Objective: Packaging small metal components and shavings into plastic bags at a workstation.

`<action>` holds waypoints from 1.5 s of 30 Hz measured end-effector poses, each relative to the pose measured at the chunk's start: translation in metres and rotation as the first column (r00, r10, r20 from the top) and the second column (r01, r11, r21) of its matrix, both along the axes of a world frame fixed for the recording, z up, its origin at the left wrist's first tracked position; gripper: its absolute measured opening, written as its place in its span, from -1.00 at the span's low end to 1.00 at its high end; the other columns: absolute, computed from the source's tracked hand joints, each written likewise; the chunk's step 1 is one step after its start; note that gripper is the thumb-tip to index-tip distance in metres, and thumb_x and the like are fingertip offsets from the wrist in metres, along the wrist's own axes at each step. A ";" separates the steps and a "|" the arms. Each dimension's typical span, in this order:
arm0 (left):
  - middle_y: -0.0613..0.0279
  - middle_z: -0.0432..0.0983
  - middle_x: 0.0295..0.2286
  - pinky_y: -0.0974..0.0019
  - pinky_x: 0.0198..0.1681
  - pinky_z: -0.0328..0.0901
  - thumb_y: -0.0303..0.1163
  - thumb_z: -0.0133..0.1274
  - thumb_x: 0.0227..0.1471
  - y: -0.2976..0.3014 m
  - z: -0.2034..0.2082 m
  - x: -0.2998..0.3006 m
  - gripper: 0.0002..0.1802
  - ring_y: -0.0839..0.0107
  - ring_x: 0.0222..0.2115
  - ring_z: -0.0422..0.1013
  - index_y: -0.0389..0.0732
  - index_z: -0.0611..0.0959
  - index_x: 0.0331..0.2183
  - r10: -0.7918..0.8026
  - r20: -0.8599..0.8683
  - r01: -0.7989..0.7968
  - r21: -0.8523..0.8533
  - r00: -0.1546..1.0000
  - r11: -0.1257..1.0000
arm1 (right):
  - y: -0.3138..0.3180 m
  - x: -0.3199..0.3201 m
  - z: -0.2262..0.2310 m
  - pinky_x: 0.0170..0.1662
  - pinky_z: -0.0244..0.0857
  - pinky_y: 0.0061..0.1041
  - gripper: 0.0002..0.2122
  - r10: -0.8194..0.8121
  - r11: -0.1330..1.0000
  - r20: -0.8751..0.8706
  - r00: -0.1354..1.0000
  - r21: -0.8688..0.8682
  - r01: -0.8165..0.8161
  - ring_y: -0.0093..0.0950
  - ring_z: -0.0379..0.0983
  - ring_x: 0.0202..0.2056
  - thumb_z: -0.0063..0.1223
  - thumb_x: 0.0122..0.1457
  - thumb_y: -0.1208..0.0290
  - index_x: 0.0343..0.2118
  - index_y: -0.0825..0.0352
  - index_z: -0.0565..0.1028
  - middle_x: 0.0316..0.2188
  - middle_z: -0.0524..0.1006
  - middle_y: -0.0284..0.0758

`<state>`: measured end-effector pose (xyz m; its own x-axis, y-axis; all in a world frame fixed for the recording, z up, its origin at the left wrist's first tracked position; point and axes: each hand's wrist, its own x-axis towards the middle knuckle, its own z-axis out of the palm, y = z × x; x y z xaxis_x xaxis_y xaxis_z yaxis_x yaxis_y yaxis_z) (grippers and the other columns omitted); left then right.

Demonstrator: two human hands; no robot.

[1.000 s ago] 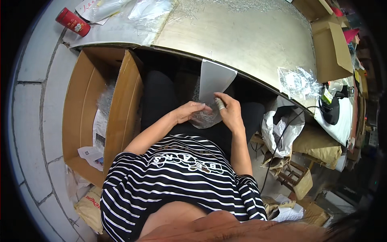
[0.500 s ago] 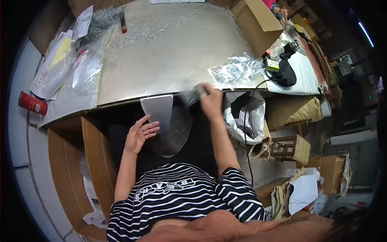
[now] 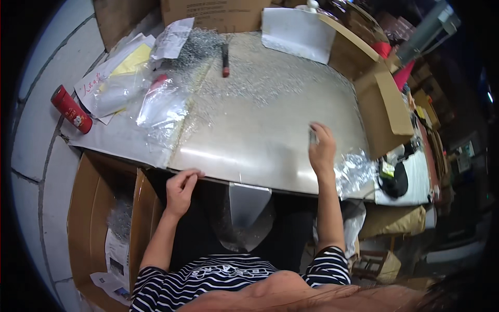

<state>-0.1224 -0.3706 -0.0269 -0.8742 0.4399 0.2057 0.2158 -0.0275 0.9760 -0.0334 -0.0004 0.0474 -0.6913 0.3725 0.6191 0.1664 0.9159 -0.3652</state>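
My right hand (image 3: 323,151) is over the right side of the metal tabletop (image 3: 249,140), its fingers closed round a small grey thing (image 3: 313,137) that is mostly hidden. At the table's front edge, my left hand (image 3: 180,193) has curled fingers, the tips touching the edge; whether anything is between them is hidden. Thin shiny metal bits (image 3: 270,78) lie scattered across the far half of the top. They thicken into a tangled heap (image 3: 200,49) at the far left. Beside the heap lies a dark tool with a red end (image 3: 225,61).
Clear plastic bags (image 3: 163,106) and papers cover the left side, near a red tumbler (image 3: 71,110). A cardboard flap (image 3: 382,106) walls the right, with crumpled clear plastic (image 3: 356,169) before it. A grey sheet (image 3: 249,204) hangs below the front edge. An open carton (image 3: 138,208) stands lower left.
My view has shifted. My right hand has moved from the front edge to farther in over the tabletop. My left hand has risen to the edge, its spread fingers now curled.
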 end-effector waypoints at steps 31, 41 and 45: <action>0.07 0.05 0.21 -0.01 0.24 -0.07 -0.23 0.04 0.07 0.027 -0.025 0.002 -0.37 0.10 0.22 0.00 -0.16 0.30 0.16 -0.145 -0.712 -0.447 -0.572 0.687 0.688 | -0.099 -0.036 -0.050 0.05 0.25 -0.32 -0.76 0.325 0.931 0.052 0.944 -0.194 -0.310 -0.18 0.39 -0.03 0.06 0.10 0.46 -0.15 0.36 0.49 -0.10 0.49 -0.15; 0.28 0.37 0.05 0.07 0.22 -0.06 -0.29 0.11 0.02 0.029 -0.028 0.003 -0.58 0.33 0.12 0.22 -0.05 0.55 -0.03 -0.092 -0.741 -0.410 -0.465 0.665 0.784 | -0.149 -0.176 -0.060 -0.15 0.35 -0.23 -0.63 0.281 0.945 0.467 0.838 -0.288 -0.156 -0.11 0.50 -0.23 0.14 0.02 0.07 -0.33 0.35 0.56 -0.32 0.57 -0.11; 0.38 0.50 -0.10 0.14 0.20 -0.01 -0.36 0.16 -0.05 0.025 -0.045 -0.003 -0.70 0.41 0.01 0.35 -0.03 0.64 -0.18 0.014 -0.788 -0.405 -0.301 0.616 0.863 | -0.107 -0.158 -0.074 -0.33 0.34 -0.35 -0.80 0.185 0.896 0.156 0.970 -0.433 -0.101 -0.34 0.51 -0.48 0.12 0.04 0.34 -0.43 0.40 0.58 -0.55 0.57 -0.15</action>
<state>-0.1249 -0.3452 -0.0718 -0.5776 0.4712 0.6666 0.8036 0.4718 0.3628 -0.1917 -0.1070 -0.0262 -0.8445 0.4561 0.2806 0.1491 0.7035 -0.6948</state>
